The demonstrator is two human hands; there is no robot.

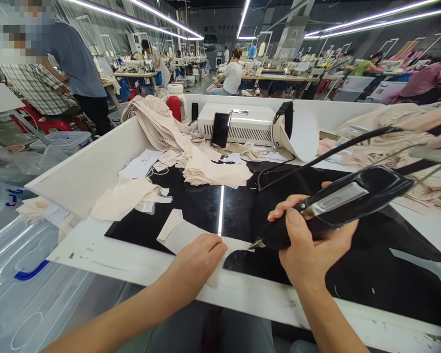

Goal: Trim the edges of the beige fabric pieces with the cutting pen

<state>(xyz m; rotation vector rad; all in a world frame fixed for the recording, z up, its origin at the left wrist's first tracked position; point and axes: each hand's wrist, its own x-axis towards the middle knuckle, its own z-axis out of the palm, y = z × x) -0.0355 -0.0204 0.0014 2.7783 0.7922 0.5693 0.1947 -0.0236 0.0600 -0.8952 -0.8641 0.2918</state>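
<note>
My right hand (316, 245) is wrapped around a black electric hand cutter (279, 232) with a thick cord. Its pointed metal tip touches the right end of a cream fabric piece (187, 235) on the black glossy board (264, 206). My left hand (198, 262) presses that piece down near the board's front edge. Its fingers are bent and close together, and part of the fabric is hidden beneath them. Past my hands, a stack of cut cream fabric (216, 169) lies on the board. More cream pieces (123, 198) sit at the left.
A white vented machine box (238, 120), a dark phone (221, 129) and a white cone-shaped hood (303, 132) stand at the back. White side boards (88, 166) border the table. Cream fabric (397, 122) is heaped at the right. Clear plastic bins (18, 274) stand left; people work beyond.
</note>
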